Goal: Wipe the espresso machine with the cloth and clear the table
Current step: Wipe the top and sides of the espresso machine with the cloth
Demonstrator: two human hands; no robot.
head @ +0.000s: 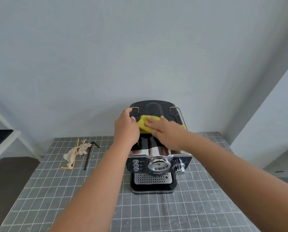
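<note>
Wiping step under way. Black-and-chrome espresso machine [158,148] stands on the grey grid-patterned tablecloth [198,206] near the far edge of the table, control panel facing the person. Crumpled yellow microfibre cloth [144,124] lies on the machine's flat black top, toward its left side.

Right hand [166,133] lies over the cloth with fingers straight and spread, pressing it flat onto the top. Left hand [125,126] grips the top's left edge, fingers curled over the rim, apparently steadying the machine.

Doing it well, by judgement: keep the left hand braced so the body does not slide on the tablecloth; push the cloth in overlapping strokes from the far edge toward the front, working around the raised black hump [154,108] and the wire rails [177,111]; refold the cloth to a clean face before the chrome front, which will likely show smears.

Still to clear, near the table's left edge: crumpled beige paper wrapper [78,150], thin yellow straw [76,152] lying across it, bent black straw [88,155] just beside.
</note>
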